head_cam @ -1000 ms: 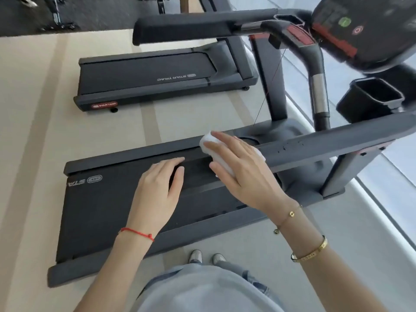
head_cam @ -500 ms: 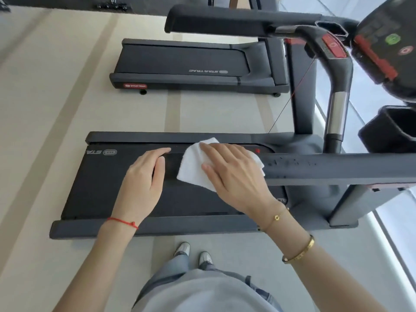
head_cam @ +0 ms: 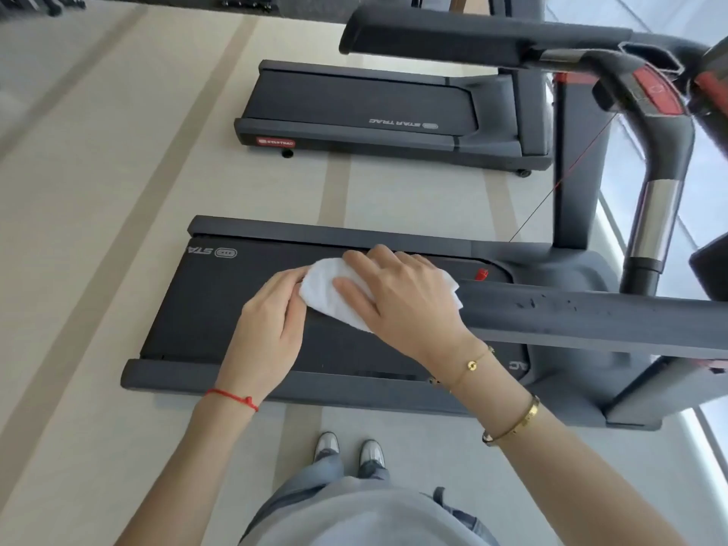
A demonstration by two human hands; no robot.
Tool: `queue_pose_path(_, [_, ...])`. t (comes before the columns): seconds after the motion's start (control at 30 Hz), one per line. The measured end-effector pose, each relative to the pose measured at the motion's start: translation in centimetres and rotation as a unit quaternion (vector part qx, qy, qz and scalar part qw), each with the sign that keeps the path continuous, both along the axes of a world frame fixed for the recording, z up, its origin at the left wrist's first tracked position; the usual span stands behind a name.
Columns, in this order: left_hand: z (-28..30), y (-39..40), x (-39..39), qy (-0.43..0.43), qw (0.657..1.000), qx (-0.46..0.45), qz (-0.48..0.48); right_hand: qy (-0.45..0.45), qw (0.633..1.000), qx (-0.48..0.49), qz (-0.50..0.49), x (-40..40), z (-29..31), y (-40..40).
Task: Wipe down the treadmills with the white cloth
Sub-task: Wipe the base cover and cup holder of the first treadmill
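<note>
The white cloth [head_cam: 323, 289] is bunched at the left end of the near treadmill's grey handrail [head_cam: 571, 317], above the dark belt [head_cam: 205, 309]. My right hand [head_cam: 405, 305] lies flat over the cloth with fingers spread and fairly straight, pressing it down. My left hand [head_cam: 268, 329] is just left of it, its fingertips curled in and pinching the cloth's left edge. The end of the handrail is hidden under my hands.
A second treadmill [head_cam: 354, 100] stands parallel further away across a strip of pale floor. The far handrail [head_cam: 433, 33] and a curved grip with a chrome section [head_cam: 654, 214] rise at the right. My shoes [head_cam: 350, 451] stand beside the near deck.
My left hand has moved right from hovering flat and taken the cloth's left edge. The cloth has bunched up under my right hand. The view has tilted down and shifted.
</note>
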State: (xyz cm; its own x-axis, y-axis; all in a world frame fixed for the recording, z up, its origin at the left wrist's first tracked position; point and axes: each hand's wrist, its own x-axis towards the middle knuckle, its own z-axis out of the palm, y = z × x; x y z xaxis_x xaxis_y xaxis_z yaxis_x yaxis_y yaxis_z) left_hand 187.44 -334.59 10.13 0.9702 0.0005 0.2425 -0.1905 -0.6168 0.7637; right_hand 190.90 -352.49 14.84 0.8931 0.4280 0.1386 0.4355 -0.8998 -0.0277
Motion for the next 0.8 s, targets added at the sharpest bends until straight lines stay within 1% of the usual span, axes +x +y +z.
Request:
queue_pose_path(0.07, [-0.1, 0.4, 0.1, 0.002, 1.000, 0.003, -0.015, -0.023, 0.999, 0.044, 0.001, -0.4, -0.2, -1.3])
queue_pose_path(0.17, [-0.1, 0.8, 0.4, 0.004, 0.999, 0.018, -0.034, -0.049, 0.993, 0.080, -0.068, -1.0, -0.2, -4.5])
queue_pose_path(0.27, [-0.1, 1.3, 0.5, 0.004, 0.998, 0.020, -0.054, -0.008, 0.988, 0.054, -0.143, 0.4, 0.0, -3.7])
queue_pose_path(0.33, [-0.2, 1.6, 0.4, 0.005, 0.997, 0.016, -0.069, 0.030, 0.992, 0.025, -0.122, 1.7, 0.2, -0.9])
queue_pose_path(0.4, [-0.4, 1.9, 0.4, 0.012, 0.996, 0.003, -0.084, 0.033, 0.996, 0.008, -0.077, 1.9, 0.1, 1.2])
queue_pose_path(0.47, [-0.5, 2.0, 0.5, 0.018, 0.995, -0.008, -0.094, 0.009, 0.999, 0.022, -0.043, 1.1, -0.1, 0.7])
queue_pose_path(0.53, [-0.6, 2.2, 0.5, 0.019, 0.995, -0.009, -0.099, -0.013, 0.998, 0.067, -0.016, -0.5, -0.2, -1.2])
queue_pose_path(0.6, [-0.7, 2.4, 0.6, 0.017, 0.995, 0.001, -0.102, -0.036, 0.995, 0.085, -0.038, -1.5, -0.1, -3.1])
queue_pose_path(0.7, [-0.8, 2.6, 0.7, 0.018, 0.993, 0.005, -0.113, -0.026, 0.988, 0.058, -0.138, -0.2, 0.0, -2.9])
queue_pose_path(0.73, [-0.9, 2.6, 0.6, 0.018, 0.993, 0.000, -0.114, -0.024, 0.989, 0.033, -0.145, 0.4, 0.1, -1.8])
queue_pose_path(0.8, [-1.1, 2.7, 0.6, 0.025, 0.994, -0.021, -0.106, -0.014, 0.994, -0.001, -0.112, 0.7, 0.0, 1.2])
